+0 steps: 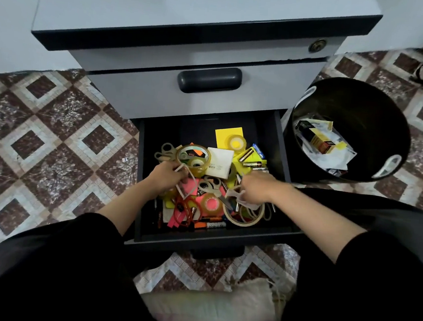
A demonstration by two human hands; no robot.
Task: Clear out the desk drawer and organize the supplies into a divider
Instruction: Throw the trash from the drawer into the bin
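The lower drawer [208, 240] of a grey cabinet stands pulled out, heaped with supplies: tape rolls [197, 156], scissors [209, 185], batteries [252, 164], yellow sticky notes [227, 133], a white notepad [219, 162], markers [212, 223] and pink notes. My left hand [166, 177] is inside the drawer at its left and pinches a pale rubber band [187, 181]. My right hand [255, 187] is at the drawer's right and grips a crumpled white scrap [238, 197]. No divider is in view.
A black bin [348, 131] holding paper and a yellow box stands on the patterned floor right of the drawer. The upper drawer with its dark handle [209, 79] is closed above. A pale cushion [212, 311] lies below the drawer front.
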